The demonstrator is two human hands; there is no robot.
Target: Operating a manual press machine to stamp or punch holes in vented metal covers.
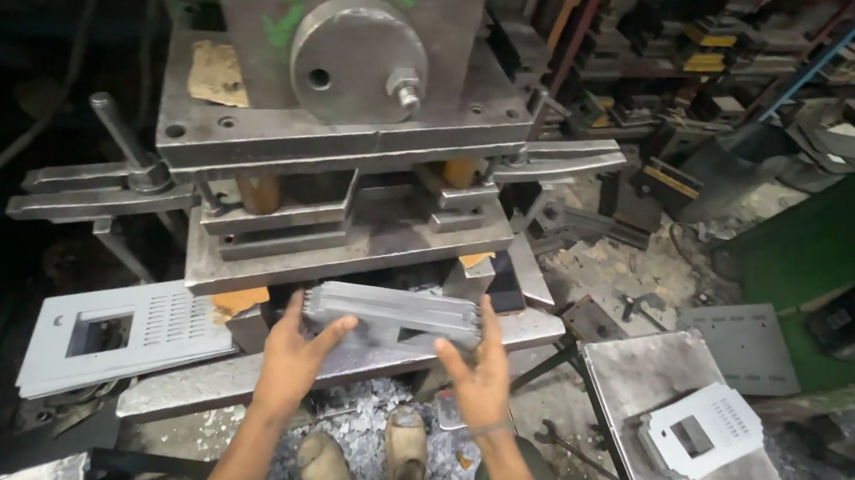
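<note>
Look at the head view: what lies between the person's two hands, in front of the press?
A stack of thin grey metal plates spans the gap in the head view, the left hand gripping one end and the right hand the other.

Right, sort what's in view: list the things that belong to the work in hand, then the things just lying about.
In hand:
- stack of grey metal plates, held at its ends by the left hand and right hand
- press right behind it
- pile of punched plates beside the press

Lying about:
- wrench on the floor
- loose panel on the floor
- dies on the shelves
</note>
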